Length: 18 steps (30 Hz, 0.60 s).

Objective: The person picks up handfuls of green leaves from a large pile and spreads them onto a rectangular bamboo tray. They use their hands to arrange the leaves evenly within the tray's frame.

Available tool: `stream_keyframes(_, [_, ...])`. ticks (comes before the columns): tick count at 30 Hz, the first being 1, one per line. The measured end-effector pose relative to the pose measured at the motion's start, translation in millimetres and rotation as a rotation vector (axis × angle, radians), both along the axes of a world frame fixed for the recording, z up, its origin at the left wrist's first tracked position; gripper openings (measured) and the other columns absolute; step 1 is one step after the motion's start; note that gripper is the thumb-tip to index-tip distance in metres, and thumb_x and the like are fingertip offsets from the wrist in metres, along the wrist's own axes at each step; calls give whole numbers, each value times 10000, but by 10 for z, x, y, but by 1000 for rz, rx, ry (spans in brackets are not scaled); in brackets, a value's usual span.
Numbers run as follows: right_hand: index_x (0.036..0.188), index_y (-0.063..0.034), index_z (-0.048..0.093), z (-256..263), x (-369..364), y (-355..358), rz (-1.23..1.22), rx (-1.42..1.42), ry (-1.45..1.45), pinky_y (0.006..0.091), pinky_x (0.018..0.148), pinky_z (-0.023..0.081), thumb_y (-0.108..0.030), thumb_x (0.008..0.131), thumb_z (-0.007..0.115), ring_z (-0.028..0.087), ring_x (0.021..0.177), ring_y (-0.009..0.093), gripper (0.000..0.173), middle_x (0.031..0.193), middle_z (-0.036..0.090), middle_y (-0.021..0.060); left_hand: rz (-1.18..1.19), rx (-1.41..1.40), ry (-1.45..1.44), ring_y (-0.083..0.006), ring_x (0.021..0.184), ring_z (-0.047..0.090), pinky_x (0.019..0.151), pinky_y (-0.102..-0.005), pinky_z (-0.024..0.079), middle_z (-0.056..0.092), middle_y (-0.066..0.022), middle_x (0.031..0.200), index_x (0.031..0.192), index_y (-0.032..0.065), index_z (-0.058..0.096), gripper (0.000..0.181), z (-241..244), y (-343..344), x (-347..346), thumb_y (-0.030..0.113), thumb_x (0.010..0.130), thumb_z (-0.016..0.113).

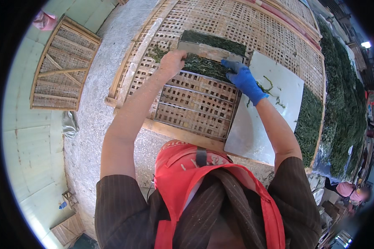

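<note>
My bare left hand [172, 63] has its fingers curled at the left end of a layer of dark green strands [202, 66], which look like seaweed. Whether it grips any strands is hidden. My right hand [244, 80], in a blue glove, rests at the layer's right end with thumb and forefinger apart. The layer lies across a rectangular metal frame with crossbars [195, 107]. Beyond it runs a pale flat strip [210, 51], and a second green band [212, 41] lies past that. The frame sits on a woven bamboo rack [261, 34].
A white board [275, 74] with loose strands lies to the right, partly over another green sheet [310, 121]. Farther right spreads a large green mass [339, 102]. Another bamboo rack [65, 67] leans by the left wall. A person [350, 191] is at far right.
</note>
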State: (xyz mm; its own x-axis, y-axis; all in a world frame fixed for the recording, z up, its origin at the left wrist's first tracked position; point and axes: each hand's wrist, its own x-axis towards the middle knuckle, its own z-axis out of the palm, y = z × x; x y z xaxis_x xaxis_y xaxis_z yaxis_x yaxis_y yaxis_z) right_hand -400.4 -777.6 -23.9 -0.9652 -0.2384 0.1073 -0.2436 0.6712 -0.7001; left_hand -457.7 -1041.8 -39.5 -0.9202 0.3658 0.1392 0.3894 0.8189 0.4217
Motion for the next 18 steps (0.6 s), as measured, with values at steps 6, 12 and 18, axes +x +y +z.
stream_keyframes(6, [1163,-75,546,31,39,150,51,-98,-61,294,858,424,-82,759,586,564,966,200,407,1082,591,129,-112,-217,210,-267,890,555,766,-395,446,582,-64,888,892,124,637,179,378,376,180,194,754,546])
stream_keyframes(12, [1147,8,540,329,129,606,-146,-735,-271,244,834,429,-63,828,557,530,941,106,327,1093,579,79,-202,8,-247,-318,857,579,755,-415,462,613,-130,882,895,58,618,227,145,1424,357,227,772,531])
stream_keyframes(18, [1103,1,575,203,403,862,-292,-757,-220,242,836,431,-75,833,553,541,939,100,281,1059,598,67,-236,-56,-388,-316,873,584,763,-406,460,621,-137,890,903,75,613,235,170,1455,304,226,729,565])
